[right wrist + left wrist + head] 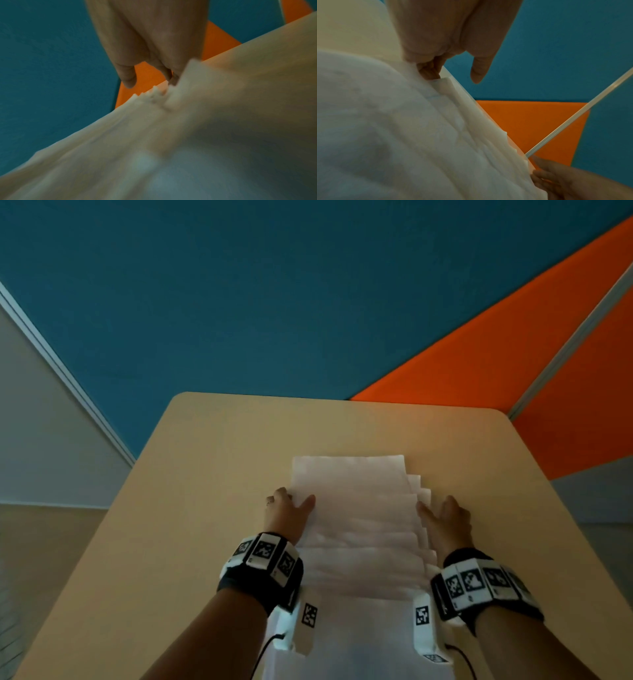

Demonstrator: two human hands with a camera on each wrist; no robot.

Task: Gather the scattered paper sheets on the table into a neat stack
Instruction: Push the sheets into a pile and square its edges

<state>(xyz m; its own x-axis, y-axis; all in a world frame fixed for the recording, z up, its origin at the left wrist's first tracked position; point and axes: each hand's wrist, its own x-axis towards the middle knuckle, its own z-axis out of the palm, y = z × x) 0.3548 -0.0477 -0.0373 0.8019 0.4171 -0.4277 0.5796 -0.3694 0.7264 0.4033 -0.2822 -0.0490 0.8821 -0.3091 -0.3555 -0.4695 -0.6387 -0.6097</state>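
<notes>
White paper sheets [356,529] are seen as one overlapping pile on the light beige wooden table [212,460], centre to near edge, approx. between both wrists. Pile not squared: right-side edges are stepped, w/ corners fanned out toward the far right.

Left hand [286,513] is set against the pile's left edge; thumb laid over the top sheet, fingers curled down at the edge. In the left wrist view the fingers [429,70] are seen touching the sheet edges, thumb held clear above. Whether sheets are actually gripped: cannot tell.

Right hand [445,517] is placed at the pile's right edge, fingers fairly straight, thumb on the paper. Right wrist view: fingertips [171,77] pressed into the staggered edges; nothing enclosed.

Background: teal and orange wall panels [308,302] beyond the far table edge.
</notes>
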